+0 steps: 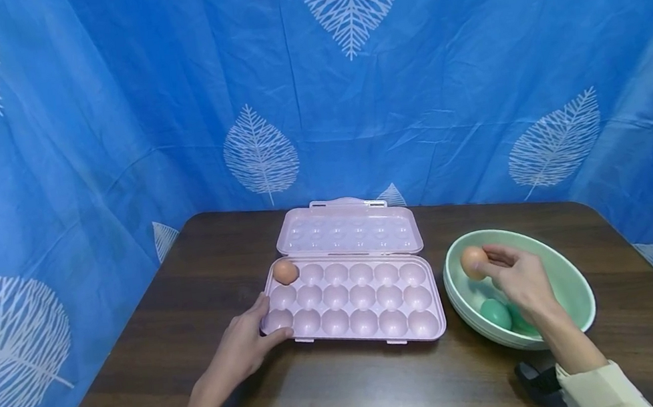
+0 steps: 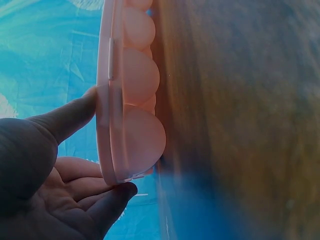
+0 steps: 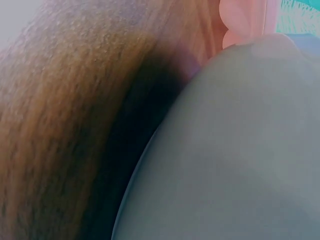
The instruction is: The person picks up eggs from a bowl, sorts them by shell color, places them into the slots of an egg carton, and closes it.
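A pink plastic egg box lies on the table with its lid folded back. One brown egg sits in the cup at its far left corner. My left hand grips the near left corner of the box; the left wrist view shows thumb and fingers about the rim of the egg box. Over the light green bowl, my right hand pinches a second brown egg between thumb and fingers. Below it in the bowl are a green egg and another green one, partly hidden by the wrist.
The bowl, seemingly stacked in another, stands right of the box; its outer wall fills much of the right wrist view and hides the hand there. A brown wooden table carries everything. Blue curtains with white leaves hang behind it.
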